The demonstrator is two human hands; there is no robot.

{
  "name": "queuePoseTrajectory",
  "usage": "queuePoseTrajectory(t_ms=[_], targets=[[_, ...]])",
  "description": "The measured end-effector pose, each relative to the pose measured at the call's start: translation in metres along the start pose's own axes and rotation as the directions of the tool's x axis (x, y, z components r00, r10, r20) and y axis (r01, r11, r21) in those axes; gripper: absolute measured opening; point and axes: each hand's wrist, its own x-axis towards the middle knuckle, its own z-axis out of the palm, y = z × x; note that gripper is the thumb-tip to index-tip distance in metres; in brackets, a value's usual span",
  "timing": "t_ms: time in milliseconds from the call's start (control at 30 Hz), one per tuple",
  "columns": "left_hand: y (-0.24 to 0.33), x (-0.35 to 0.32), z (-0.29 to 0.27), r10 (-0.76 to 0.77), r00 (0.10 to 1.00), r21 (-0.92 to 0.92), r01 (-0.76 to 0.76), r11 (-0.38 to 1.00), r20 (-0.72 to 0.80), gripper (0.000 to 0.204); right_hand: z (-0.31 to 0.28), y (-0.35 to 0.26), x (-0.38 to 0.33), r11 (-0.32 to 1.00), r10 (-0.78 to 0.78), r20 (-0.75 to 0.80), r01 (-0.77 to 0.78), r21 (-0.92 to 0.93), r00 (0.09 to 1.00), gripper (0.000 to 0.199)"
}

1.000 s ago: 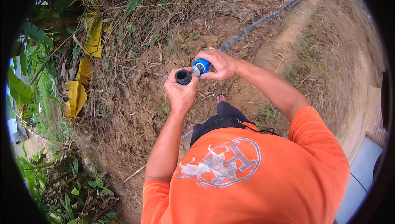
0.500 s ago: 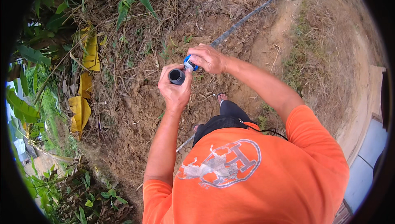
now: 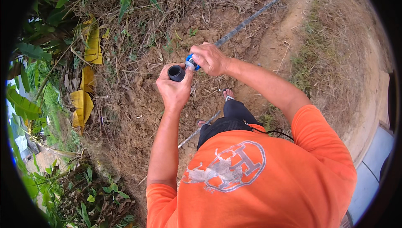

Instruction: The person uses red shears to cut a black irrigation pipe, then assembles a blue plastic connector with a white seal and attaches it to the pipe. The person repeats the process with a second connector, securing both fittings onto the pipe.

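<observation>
My left hand (image 3: 173, 92) is closed around a dark grey tubular pipe fitting (image 3: 176, 73), its round open end facing up toward me. Just right of it, my right hand (image 3: 211, 59) grips a blue ring-shaped nut (image 3: 188, 59) between thumb and fingers. A whitish ring (image 3: 191, 66) shows at the blue nut, and my left thumb tip rests against it. Both hands meet in front of me, above the bare soil. How far the fitting and the nut are joined is hidden by my fingers.
A long dark pipe (image 3: 259, 14) runs over the ground from behind my right hand to the upper right. A thin pale rod (image 3: 193, 135) lies near my feet. Leafy plants and yellowed leaves (image 3: 86, 81) stand left; dry grass (image 3: 324, 56) covers the right slope.
Both hands have shifted slightly left with the fitting and the blue nut. My view has moved a little, and more of my feet and the pale rod shows.
</observation>
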Motion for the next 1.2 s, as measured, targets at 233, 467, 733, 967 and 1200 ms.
queuePoseTrajectory(t_ms=[233, 467, 733, 967, 1200], targets=[[0.01, 0.006, -0.01, 0.13, 0.988, 0.288, -0.147, 0.946, 0.079, 0.023, 0.003, -0.004, 0.0, 0.999, 0.022, 0.039, -0.02, -0.04, 0.999, 0.035], [0.012, 0.011, -0.024, -0.129, 0.966, 0.247, 0.072, 0.966, 0.223, 0.022, 0.009, -0.01, -0.009, 0.998, 0.051, 0.101, -0.047, -0.05, 0.994, 0.039], [0.001, 0.014, -0.017, -0.235, 0.933, 0.242, 0.17, 0.955, 0.271, 0.015, 0.015, -0.016, -0.021, 0.995, 0.083, 0.131, -0.074, -0.073, 0.988, 0.034], [0.007, -0.015, 0.003, 0.16, 0.984, 0.313, -0.129, 0.941, -0.074, 0.015, 0.018, -0.018, -0.004, 0.99, 0.118, -0.001, -0.118, -0.083, 0.993, 0.038], [-0.01, -0.022, -0.003, 0.346, 0.933, 0.142, -0.33, 0.933, -0.1, 0.015, 0.011, -0.025, 0.003, 0.995, 0.071, -0.034, -0.073, -0.068, 0.997, 0.043]])
